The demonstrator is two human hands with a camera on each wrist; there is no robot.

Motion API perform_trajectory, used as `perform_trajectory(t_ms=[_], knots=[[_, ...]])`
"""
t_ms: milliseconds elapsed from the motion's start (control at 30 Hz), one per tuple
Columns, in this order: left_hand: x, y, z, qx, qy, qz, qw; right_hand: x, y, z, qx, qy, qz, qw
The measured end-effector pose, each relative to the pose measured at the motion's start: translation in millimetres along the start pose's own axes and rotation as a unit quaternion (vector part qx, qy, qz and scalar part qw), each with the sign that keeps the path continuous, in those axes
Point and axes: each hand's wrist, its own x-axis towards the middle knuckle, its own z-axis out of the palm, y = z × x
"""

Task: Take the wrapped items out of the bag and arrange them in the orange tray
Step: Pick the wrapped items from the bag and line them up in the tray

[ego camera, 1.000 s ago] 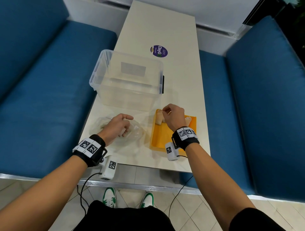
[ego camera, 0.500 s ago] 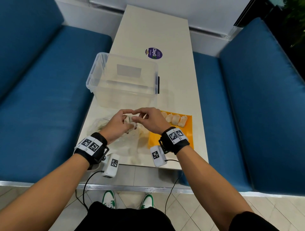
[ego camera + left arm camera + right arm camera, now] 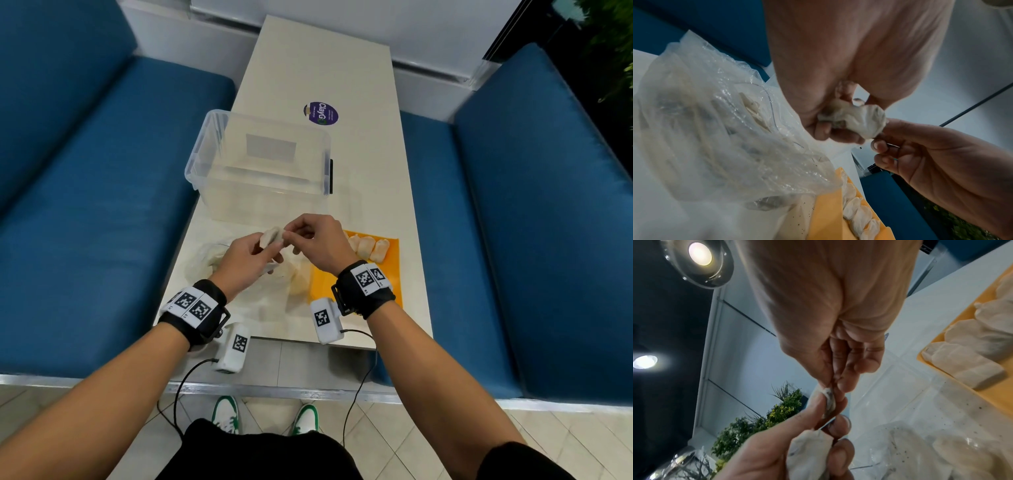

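Now both my hands meet above the table (image 3: 370, 164), holding one wrap (image 3: 272, 236) between them. My left hand (image 3: 248, 260) grasps it from below, thumb and fingers curled round its body. My right hand (image 3: 318, 240) pinches its near end between thumb and forefinger; the other fingers are loosely curled. In the left wrist view the wrap (image 3: 857, 116) is a crumpled whitish bundle, one end in my left fingers (image 3: 822, 129), the other touching my right hand (image 3: 941, 159). In the right wrist view my right fingertips (image 3: 842, 384) close on a twisted tip of the wrap (image 3: 809, 451), with my left hand (image 3: 764, 456) round the rest.

The bag (image 3: 219, 257), clear and crumpled, lies on the table under and to the left of my left hand; pale contents show through it, too blurred to count. In the left wrist view the bag (image 3: 715, 138) spreads to the tray's edge.

The tray (image 3: 392, 260) lies flat beneath and to the right of my right hand. A row of wraps (image 3: 371, 248) sits along its far edge, side by side and touching. My right hand hides the left end of the row.

Beyond both hands stands a clear bin (image 3: 260, 164); beyond that, a round purple sticker (image 3: 321, 113) on the table.
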Motion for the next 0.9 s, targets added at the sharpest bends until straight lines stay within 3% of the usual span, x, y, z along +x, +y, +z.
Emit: perform_trajectory(t_ms=[133, 233, 433, 533, 733, 900], knots=[[2.5, -2.8, -3.5, -0.019, 0.065, 0.012, 0.998, -4.5, 1.5, 2.7, 0.003, -0.019, 0.039, 0.999], [-1.0, -0.7, -6.3, -0.009, 0.082, 0.027, 0.996, -4.6, 1.5, 4.9, -0.094, -0.037, 0.021, 0.995], [-5.7, -3.8, -8.3, 0.035, 0.03, 0.046, 0.998, 3.4, -15.2, 3.5, -0.11, -0.063, -0.02, 0.992], [-7.7, -4.4, -8.6, 0.042, 0.018, 0.051, 0.998, 7.8, -15.0, 4.2, -0.078, -0.018, -0.036, 0.996], [-5.1, -4.2, -9.3, 0.042, 0.006, 0.045, 0.998, 9.3, -15.5, 6.3, -0.057, 0.004, -0.045, 0.997], [-4.5, -6.6, -11.3, 0.055, 0.018, 0.044, 0.997, 10.2, -19.6, 1.4, -0.091, -0.017, -0.051, 0.994]])
